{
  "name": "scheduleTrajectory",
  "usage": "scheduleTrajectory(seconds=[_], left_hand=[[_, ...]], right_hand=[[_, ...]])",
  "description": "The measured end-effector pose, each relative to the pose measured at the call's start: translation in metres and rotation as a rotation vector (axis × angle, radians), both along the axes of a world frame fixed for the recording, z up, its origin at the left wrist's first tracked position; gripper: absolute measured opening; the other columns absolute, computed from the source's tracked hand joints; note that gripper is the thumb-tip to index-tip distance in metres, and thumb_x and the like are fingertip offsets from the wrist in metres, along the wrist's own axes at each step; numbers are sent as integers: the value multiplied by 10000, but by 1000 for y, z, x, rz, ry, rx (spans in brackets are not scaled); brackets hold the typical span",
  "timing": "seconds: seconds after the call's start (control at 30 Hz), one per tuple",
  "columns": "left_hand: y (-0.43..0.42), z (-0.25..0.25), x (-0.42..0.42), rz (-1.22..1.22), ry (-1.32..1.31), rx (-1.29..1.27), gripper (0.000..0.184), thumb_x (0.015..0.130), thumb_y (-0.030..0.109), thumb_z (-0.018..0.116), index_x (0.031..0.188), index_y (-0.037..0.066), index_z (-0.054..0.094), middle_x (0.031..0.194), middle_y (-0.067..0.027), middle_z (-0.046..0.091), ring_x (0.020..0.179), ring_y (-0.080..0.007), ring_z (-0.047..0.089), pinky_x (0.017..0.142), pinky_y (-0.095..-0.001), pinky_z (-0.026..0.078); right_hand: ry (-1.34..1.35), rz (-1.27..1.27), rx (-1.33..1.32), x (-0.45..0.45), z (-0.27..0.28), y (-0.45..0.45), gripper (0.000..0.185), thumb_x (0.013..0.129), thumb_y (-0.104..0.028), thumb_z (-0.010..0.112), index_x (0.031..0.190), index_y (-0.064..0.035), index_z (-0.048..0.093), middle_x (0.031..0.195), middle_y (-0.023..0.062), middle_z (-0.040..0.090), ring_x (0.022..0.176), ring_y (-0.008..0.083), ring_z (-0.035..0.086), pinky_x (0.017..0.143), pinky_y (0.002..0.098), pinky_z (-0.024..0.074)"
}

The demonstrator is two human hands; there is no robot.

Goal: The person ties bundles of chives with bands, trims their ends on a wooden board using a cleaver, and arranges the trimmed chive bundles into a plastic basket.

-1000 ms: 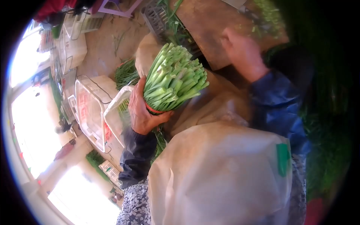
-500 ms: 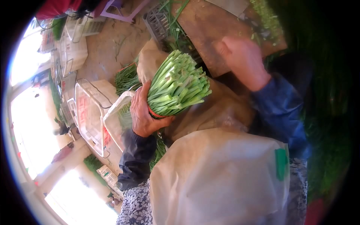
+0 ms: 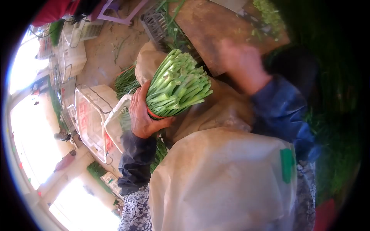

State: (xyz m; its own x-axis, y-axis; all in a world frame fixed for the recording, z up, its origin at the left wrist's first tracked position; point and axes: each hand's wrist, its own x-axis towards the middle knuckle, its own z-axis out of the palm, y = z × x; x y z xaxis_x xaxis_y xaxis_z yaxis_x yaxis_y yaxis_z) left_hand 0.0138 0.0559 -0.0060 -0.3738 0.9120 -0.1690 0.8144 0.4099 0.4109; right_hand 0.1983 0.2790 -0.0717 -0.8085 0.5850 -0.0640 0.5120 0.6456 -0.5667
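My left hand [image 3: 143, 113] is wrapped round a thick bunch of green stalks [image 3: 179, 84], which look like chives. A red band [image 3: 154, 115] circles the bunch near my thumb, and the pale stalk ends point up and to the right. My right hand [image 3: 243, 63], smeared by motion, is over the near edge of a wooden board [image 3: 204, 29], apart from the bunch. Its fingers are too blurred to show whether they hold anything. A translucent apron [image 3: 223, 181] with a green tape patch covers my lap.
Chopped green bits [image 3: 268, 15] lie on the board's far right. A grey crate [image 3: 154, 27] with loose stalks stands beside it. White baskets [image 3: 92, 123] are at left, near another banded green bundle [image 3: 127, 81]. A purple stool [image 3: 119, 11] stands at the back.
The bunch and my left hand appear slightly further left, along with most of the view. My right hand has shifted a little left and is more blurred.
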Motion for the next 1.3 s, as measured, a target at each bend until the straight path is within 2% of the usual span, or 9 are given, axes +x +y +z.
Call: scheduleTrajectory(seconds=[0.13, 0.2, 0.33, 0.43, 0.67, 0.73, 0.8, 1.0, 1.3], left_hand=[[1, -1, -1, 3, -8, -10, 1055, 459, 399, 840, 1338, -43, 457, 1199, -237, 576, 1127, -411, 547, 986, -467, 412], [3, -1, -2, -9, -13, -22, 1056, 459, 399, 840, 1338, -44, 456, 1202, -237, 574, 1128, -410, 546, 986, -468, 413], [3, 0, -4, -50, 4, -9, 1065, 459, 409, 839, 1339, -51, 453, 1207, -237, 571, 1129, -413, 546, 985, -472, 413], [2, 1, -2, -28, 11, -18, 1064, 461, 393, 847, 1343, -52, 450, 1201, -235, 574, 1118, -406, 550, 977, -470, 418], [6, -1, -1, -125, 69, 31, 1038, 478, 391, 847, 1333, -50, 457, 1181, -230, 577, 1084, -405, 557, 954, -464, 424], [12, 2, 2, -140, 82, 17, 1024, 490, 396, 844, 1328, -51, 459, 1140, -223, 582, 1039, -405, 564, 924, -468, 430], [15, 4, 5, -169, 111, 22, 1014, 498, 401, 842, 1320, -57, 463, 1092, -215, 589, 989, -402, 573, 888, -468, 439], [16, 2, 8, -197, 167, 55, 1004, 493, 412, 840, 1303, -60, 479, 1072, -213, 598, 960, -408, 579, 855, -470, 453], [6, -4, 0, -120, 62, 76, 1004, 472, 372, 849, 1314, -28, 479, 1122, -213, 599, 1027, -404, 581, 916, -463, 449]], right_hand=[[-375, -49, -89, 9, -16, 28, 118, 824, -59, 625, 939, -32, 616, 880, 102, 603, 816, 336, 606, 692, 405, 481], [726, 72, -301, 1, -12, 15, 90, 838, -68, 633, 916, -29, 612, 906, 93, 627, 835, 333, 620, 695, 403, 488], [824, 269, -318, -24, -1, -2, 92, 845, -69, 635, 922, -28, 607, 899, 103, 629, 819, 353, 605, 698, 413, 490], [768, 229, -218, -23, -2, -7, 78, 870, -110, 625, 904, -47, 595, 853, 134, 629, 801, 365, 610, 675, 427, 485], [-226, 105, 145, 12, -10, 41, 162, 848, -172, 569, 927, -64, 660, 832, 131, 685, 817, 345, 671, 668, 472, 515], [625, 11, -24, -3, 3, 28, 209, 852, -190, 580, 973, -53, 681, 957, 150, 675, 899, 355, 651, 733, 455, 506], [725, 267, -430, -13, 30, 17, 258, 851, -203, 591, 1031, -36, 671, 1047, 177, 647, 938, 372, 624, 779, 443, 489], [524, 551, -362, -27, 49, 15, 118, 778, -82, 633, 870, -10, 623, 847, 137, 555, 849, 329, 561, 756, 426, 435], [124, 46, 146, 21, -9, 43, 219, 837, -214, 588, 782, -9, 642, 786, 221, 638, 795, 376, 646, 668, 486, 486]])
